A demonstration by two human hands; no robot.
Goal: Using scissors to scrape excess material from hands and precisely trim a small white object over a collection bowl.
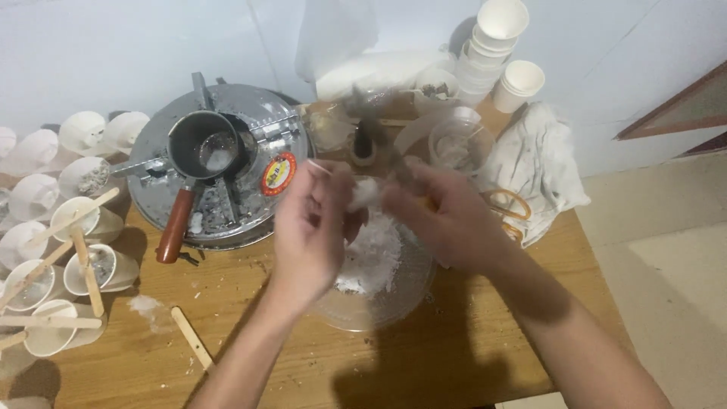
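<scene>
Both hands (379,212) above glass bowl (379,303), pinching white lump (366,193)

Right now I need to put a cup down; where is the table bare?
Bare wood shows along the near edge, below the glass bowl, and between the loose stick and that bowl. Crowded: cups at left, the metal tray, stacked cups and cloth behind.

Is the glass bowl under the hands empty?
No, the glass bowl holds a heap of white powder.
</scene>
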